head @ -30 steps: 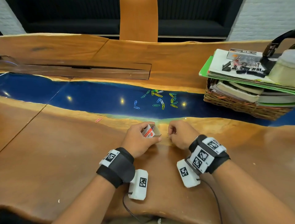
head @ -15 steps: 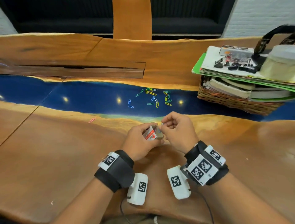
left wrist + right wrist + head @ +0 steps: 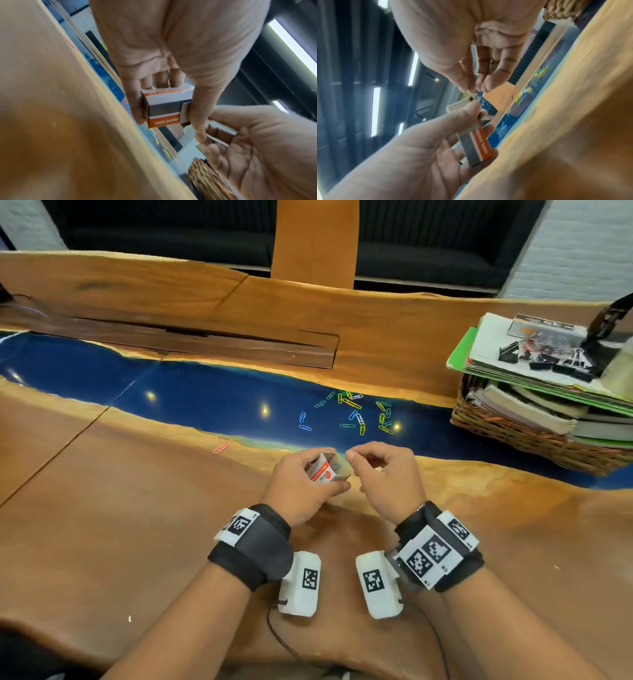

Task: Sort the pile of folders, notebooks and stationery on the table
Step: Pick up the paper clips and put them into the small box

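Note:
A small orange, white and grey paper clip box is held just above the wooden table, its end flap open toward the right. My left hand grips it, thumb on one side and fingers on the other. Right beside the box's open end hovers my right hand. Its thumb and fingertips lie close together, and no clip shows between them. Several coloured paper clips are scattered on the blue resin strip beyond the hands. A lone pink clip lies to the left.
A wicker basket at the right holds notebooks, with green and white folders stacked on top. Black binder clips lie on that stack. A dark wooden cover panel sits at the back left.
My right hand lifted from the table, came over the box's open end, and has drawn slightly back to the right. The left hand raised the box a little.

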The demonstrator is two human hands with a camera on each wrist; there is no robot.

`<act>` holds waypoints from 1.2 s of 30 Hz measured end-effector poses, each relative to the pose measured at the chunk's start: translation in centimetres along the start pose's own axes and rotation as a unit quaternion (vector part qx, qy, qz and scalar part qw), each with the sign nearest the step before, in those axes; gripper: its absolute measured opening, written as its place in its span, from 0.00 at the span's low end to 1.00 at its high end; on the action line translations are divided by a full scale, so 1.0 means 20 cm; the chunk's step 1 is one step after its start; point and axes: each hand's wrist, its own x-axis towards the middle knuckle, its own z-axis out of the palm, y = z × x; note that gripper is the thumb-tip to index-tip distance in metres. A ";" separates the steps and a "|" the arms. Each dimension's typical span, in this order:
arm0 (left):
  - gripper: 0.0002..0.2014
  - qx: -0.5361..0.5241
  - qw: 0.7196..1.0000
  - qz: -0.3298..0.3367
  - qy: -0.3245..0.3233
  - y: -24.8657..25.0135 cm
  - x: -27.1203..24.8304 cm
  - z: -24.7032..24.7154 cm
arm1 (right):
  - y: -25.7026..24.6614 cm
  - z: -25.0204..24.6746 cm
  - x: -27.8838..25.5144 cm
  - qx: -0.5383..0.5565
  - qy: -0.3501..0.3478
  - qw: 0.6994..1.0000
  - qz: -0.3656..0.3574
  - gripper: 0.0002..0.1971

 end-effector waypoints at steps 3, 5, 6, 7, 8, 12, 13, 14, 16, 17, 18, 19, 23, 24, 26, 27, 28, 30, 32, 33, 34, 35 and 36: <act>0.23 -0.013 0.998 -0.005 0.062 0.00 0.05 -0.14 | -0.01 0.10 0.14 0.000 -0.008 1.000 0.028 0.07; 0.21 -0.014 0.994 -0.011 0.105 0.01 0.07 -0.24 | -0.03 0.19 0.23 -0.038 -0.035 0.998 0.022 0.07; 0.20 -0.012 0.992 -0.014 0.129 0.01 0.08 -0.31 | -0.05 0.25 0.28 -0.054 -0.058 0.997 0.015 0.06; 0.20 -0.006 0.989 -0.014 0.150 0.00 0.09 -0.36 | -0.07 0.32 0.32 -0.073 -0.085 0.994 0.010 0.06; 0.19 0.001 0.985 -0.016 0.171 -0.01 0.09 -0.43 | -0.10 0.39 0.36 -0.096 -0.121 0.988 0.005 0.06; 0.17 0.015 0.972 -0.033 0.231 -0.07 0.08 -0.62 | -0.23 0.68 0.43 -0.213 -0.297 0.930 -0.036 0.07; 0.16 0.017 0.969 -0.038 0.242 -0.08 0.08 -0.65 | -0.26 0.73 0.42 -0.248 -0.329 0.910 -0.055 0.10; 0.17 0.017 0.967 -0.045 0.251 -0.10 0.07 -0.67 | -0.29 0.77 0.42 -0.281 -0.350 0.890 -0.077 0.12; 0.19 0.010 0.963 -0.057 0.262 -0.12 0.07 -0.70 | -0.34 0.84 0.42 -0.328 -0.372 0.861 -0.115 0.10; 0.20 0.001 0.963 -0.060 0.264 -0.12 0.07 -0.70 | -0.36 0.86 0.43 -0.347 -0.375 0.850 -0.129 0.08; 0.20 -0.009 0.962 -0.062 0.265 -0.12 0.07 -0.70 | -0.37 0.89 0.43 -0.366 -0.372 0.842 -0.138 0.09; 0.19 -0.017 0.962 -0.062 0.264 -0.12 0.07 -0.69 | -0.37 0.91 0.44 -0.385 -0.363 0.836 -0.142 0.09; 0.18 -0.023 0.961 -0.060 0.270 -0.12 0.06 -0.68 | -0.37 0.95 0.49 -0.403 -0.344 0.838 -0.130 0.11; 0.18 -0.024 0.961 -0.061 0.269 -0.13 0.07 -0.68 | -0.37 0.94 0.49 -0.400 -0.343 0.840 -0.127 0.11; 0.18 -0.023 0.962 -0.065 0.262 -0.13 0.08 -0.67 | -0.34 0.89 0.51 -0.390 -0.344 0.846 -0.113 0.05; 0.18 -0.023 0.963 -0.067 0.259 -0.14 0.08 -0.66 | -0.32 0.87 0.51 -0.380 -0.348 0.851 -0.101 0.03; 0.18 -0.023 0.964 -0.070 0.254 -0.14 0.09 -0.65 | -0.29 0.84 0.51 -0.365 -0.353 0.857 -0.085 0.02; 0.18 -0.020 0.966 -0.073 0.249 -0.14 0.08 -0.63 | -0.25 0.79 0.50 -0.337 -0.360 0.869 -0.046 0.04; 0.16 -0.017 0.968 -0.071 0.239 -0.13 0.08 -0.60 | -0.22 0.73 0.47 -0.319 -0.354 0.879 -0.021 0.07; 0.15 -0.012 0.971 -0.066 0.231 -0.12 0.08 -0.58 | -0.20 0.69 0.45 -0.314 -0.346 0.884 -0.014 0.08; 0.14 -0.004 0.973 -0.062 0.223 -0.11 0.08 -0.57 | -0.18 0.65 0.43 -0.307 -0.342 0.888 -0.007 0.08; 0.14 0.004 0.976 -0.055 0.210 -0.09 0.08 -0.55 | -0.16 0.60 0.40 -0.300 -0.337 0.893 -0.003 0.07; 0.14 0.010 0.979 -0.050 0.197 -0.08 0.08 -0.52 | -0.15 0.55 0.36 -0.290 -0.329 0.899 0.001 0.07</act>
